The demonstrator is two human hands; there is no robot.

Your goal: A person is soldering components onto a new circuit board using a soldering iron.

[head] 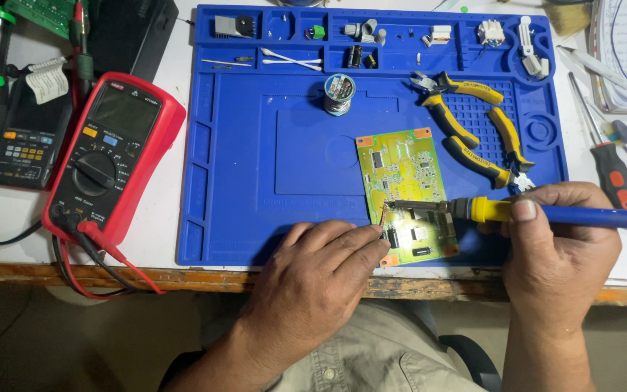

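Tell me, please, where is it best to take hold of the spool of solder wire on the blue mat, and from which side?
Probably grip the spool of solder wire by its round rim, coming straight down from above. It stands upright on the blue mat with open space all around, so fingers can close on opposite sides. Both hands are busy elsewhere.

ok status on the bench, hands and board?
Right hand grips soldering iron, tip at circuit board left edge. Left hand holds thin solder wire to the tip. Pliers beside board, apart.
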